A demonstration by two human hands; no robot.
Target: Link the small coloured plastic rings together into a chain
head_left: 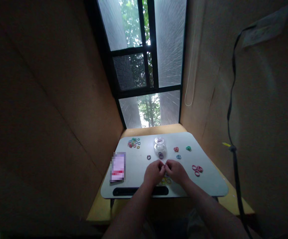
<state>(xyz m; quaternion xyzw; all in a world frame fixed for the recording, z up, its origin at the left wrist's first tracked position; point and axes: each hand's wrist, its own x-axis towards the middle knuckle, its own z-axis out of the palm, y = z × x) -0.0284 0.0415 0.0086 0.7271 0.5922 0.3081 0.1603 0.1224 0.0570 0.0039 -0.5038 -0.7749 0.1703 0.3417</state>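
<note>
My left hand (154,172) and my right hand (176,170) meet fingertip to fingertip over the middle of a white lap table (139,172). Both have their fingers curled into a pinch, and whatever is between them is hidden. Just below the hands lie yellow rings (168,181), which look like small hair ties, partly covered by my left hand. Beyond the fingers a purple-grey bunch of rings (161,155) rests by a clear plastic jar (159,144). A dark ring (148,157) is to its left, and a blue-grey bunch (178,157) to its right.
Mixed coloured rings (134,142) lie at the back left, above a phone (118,167). Red rings (176,149), green rings (188,148) and pink-red rings (197,170) lie rightward. A black slot (126,191) runs along the front edge. A dark cable (236,172) hangs at right.
</note>
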